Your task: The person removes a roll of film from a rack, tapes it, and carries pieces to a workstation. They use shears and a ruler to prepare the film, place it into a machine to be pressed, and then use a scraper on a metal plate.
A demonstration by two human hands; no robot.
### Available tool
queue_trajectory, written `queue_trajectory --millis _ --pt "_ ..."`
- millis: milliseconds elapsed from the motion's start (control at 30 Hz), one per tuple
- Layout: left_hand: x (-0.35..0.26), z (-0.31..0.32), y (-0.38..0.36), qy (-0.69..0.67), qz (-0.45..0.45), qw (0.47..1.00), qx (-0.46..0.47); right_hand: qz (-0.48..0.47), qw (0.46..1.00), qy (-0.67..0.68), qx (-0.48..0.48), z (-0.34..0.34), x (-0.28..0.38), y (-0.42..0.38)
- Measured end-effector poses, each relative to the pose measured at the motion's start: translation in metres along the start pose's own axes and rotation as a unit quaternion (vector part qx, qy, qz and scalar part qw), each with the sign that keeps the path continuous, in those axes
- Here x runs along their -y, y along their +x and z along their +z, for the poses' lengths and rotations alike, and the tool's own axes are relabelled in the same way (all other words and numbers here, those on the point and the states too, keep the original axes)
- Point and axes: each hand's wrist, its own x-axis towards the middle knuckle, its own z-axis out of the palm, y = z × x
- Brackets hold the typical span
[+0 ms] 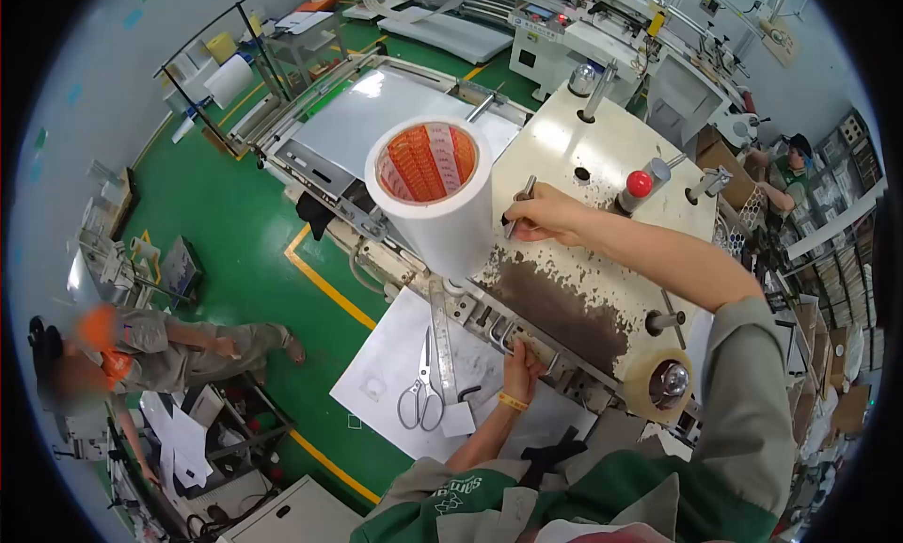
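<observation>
My right hand [546, 214] is closed round a small metal handle [522, 206] on the worn cream machine top [555, 157]. Just left of it stands a large white roll [437, 195] with an orange printed core. My left hand [523, 372], with a yellow wristband, is lower down at the machine's front edge, its fingers curled at a metal bracket [503, 334]; what they hold is too small to make out. Scissors [423, 383], a steel ruler [442, 341] and a black hex key [468, 391] lie on white paper [381, 369] left of that hand.
A red knob [639, 183] and several metal posts rise from the machine top. A tape roll [656, 383] sits near my right elbow. Beyond the white roll is a flat glossy bed [376, 110]. One person [141, 350] stands at left; another [788, 181] is at far right.
</observation>
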Motion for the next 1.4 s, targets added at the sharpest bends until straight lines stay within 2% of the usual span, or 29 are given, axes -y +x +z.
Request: queue_trajectory --millis 33,133,167,233,267,300,333,367,400,433,467,500,600,700,733,800,833,867,900,967,1033,1100,1167,1267,1300,1367,1400 --pt "-0.001 0.001 0.001 0.006 0.001 1.000 -0.003 -0.020 0.998 0.057 -0.005 0.001 -0.005 0.013" --pt "-0.002 -0.004 0.004 -0.035 -0.020 0.999 0.010 -0.012 0.996 0.048 -0.076 0.014 0.004 0.010" --pt "-0.001 -0.009 0.002 -0.052 -0.028 0.998 0.017 -0.026 0.998 -0.017 -0.050 0.011 0.003 0.011" --pt "-0.002 -0.019 -0.002 -0.001 -0.021 1.000 -0.023 -0.051 0.988 -0.145 0.013 -0.002 0.005 0.019" --pt "-0.005 -0.029 -0.010 0.028 -0.019 0.998 -0.049 -0.021 0.975 -0.213 0.062 -0.009 0.012 0.019" --pt "-0.026 -0.024 -0.029 0.094 -0.029 0.991 -0.093 -0.013 0.970 -0.221 0.105 -0.014 0.016 0.020" --pt "-0.053 -0.014 -0.038 0.154 -0.037 0.979 -0.130 -0.057 0.948 -0.289 0.120 -0.015 0.020 0.017" --pt "-0.072 -0.016 -0.038 0.213 0.066 0.967 -0.120 -0.106 0.919 -0.355 0.133 -0.014 0.027 0.013" --pt "-0.100 0.001 -0.045 0.258 0.146 0.946 -0.128 -0.094 0.888 -0.426 0.145 -0.010 0.036 0.011" --pt "-0.117 0.011 -0.045 0.221 0.170 0.950 -0.144 -0.082 0.851 -0.496 0.154 -0.008 0.044 0.010" --pt "-0.120 0.014 -0.043 0.192 0.143 0.957 -0.161 -0.179 0.732 -0.635 0.172 -0.009 0.046 0.009" --pt "-0.117 0.016 -0.045 0.161 0.116 0.965 -0.174 -0.217 0.711 -0.657 0.128 -0.008 0.043 0.006" --pt "-0.071 0.005 -0.047 0.123 -0.071 0.970 -0.196 -0.334 0.630 -0.701 0.004 -0.010 0.028 -0.008" --pt "-0.025 -0.008 -0.038 -0.049 -0.096 0.993 -0.044 -0.302 0.673 -0.675 -0.017 -0.011 0.024 -0.016" --pt "-0.013 -0.010 -0.032 -0.070 -0.066 0.995 -0.024 -0.334 0.636 -0.695 -0.040 -0.013 0.018 -0.016" --pt "-0.004 -0.012 -0.026 -0.104 -0.005 0.995 0.006 -0.366 0.669 -0.637 -0.113 -0.005 0.006 -0.029" --pt "-0.003 -0.014 -0.031 -0.104 0.012 0.994 -0.023 -0.378 0.683 -0.606 -0.152 -0.002 0.001 -0.037" --pt "-0.002 -0.012 -0.036 -0.103 0.027 0.993 -0.048 -0.366 0.745 -0.542 -0.130 0.002 0.002 -0.054" --pt "0.002 -0.008 -0.038 -0.104 0.038 0.991 -0.069 -0.352 0.740 -0.559 -0.127 0.001 -0.002 -0.075" --pt "0.001 -0.039 -0.061 -0.078 0.038 0.995 -0.050 -0.329 0.720 -0.598 -0.127 -0.014 -0.004 -0.112" --pt "-0.018 -0.060 -0.104 -0.042 0.033 0.996 -0.074 -0.352 0.705 -0.593 -0.163 -0.044 -0.027 -0.136" --pt "-0.033 -0.082 -0.147 -0.003 0.034 0.991 -0.126 -0.340 0.728 -0.564 -0.192 -0.055 -0.045 -0.174" --pt "-0.044 -0.099 -0.187 0.008 0.053 0.987 -0.149 -0.299 0.783 -0.502 -0.213 -0.042 -0.062 -0.211" --pt "-0.056 -0.124 -0.237 0.020 0.069 0.970 -0.232 -0.275 0.864 -0.394 -0.152 0.005 -0.083 -0.261" --pt "-0.059 -0.137 -0.251 0.009 0.076 0.973 -0.219 -0.255 0.886 -0.367 -0.124 0.023 -0.092 -0.275" --pt "-0.064 -0.152 -0.272 0.051 0.108 0.965 -0.232 -0.292 0.887 -0.356 -0.021 0.051 -0.124 -0.289" --pt "-0.064 -0.156 -0.276 0.055 0.116 0.965 -0.229 -0.267 0.888 -0.373 0.040 0.059 -0.144 -0.293"
